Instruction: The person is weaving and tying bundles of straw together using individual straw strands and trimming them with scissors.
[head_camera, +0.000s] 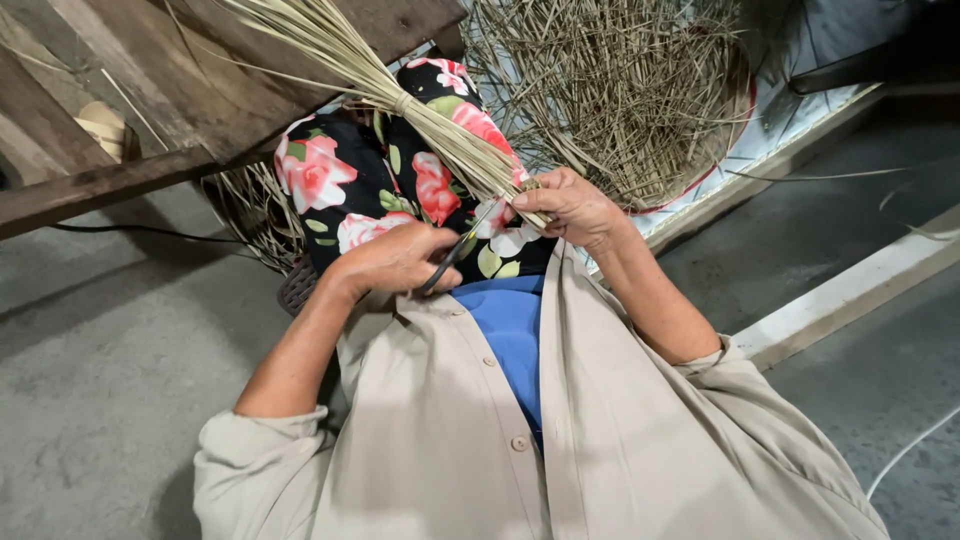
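While the person sat looking down over a beige shirt and a blue top, the right hand (572, 205) was closed around the butt end of a bundle of pale green stalks (400, 95), gripping it just above the lap. That bundle, bound partway along by a thin tie (402, 101), slanted up and away from the fist toward a dark wooden bench (120, 110) at the top left, its loose ends fanning out over the planks. The left hand (395, 258) was curled shut on the handles of a pair of dark scissors (452, 256), whose blades pointed up toward the cut ends of the stalks just beside the right fist; whether the blades touched the stalks could not be told. Both hands hovered over black trousers with pink flowers (340, 180). Behind the knees, near the top right, a heap of dry loose stalks (610, 85) lay on a pale mat with a red edge, on the grey concrete floor (100, 380).
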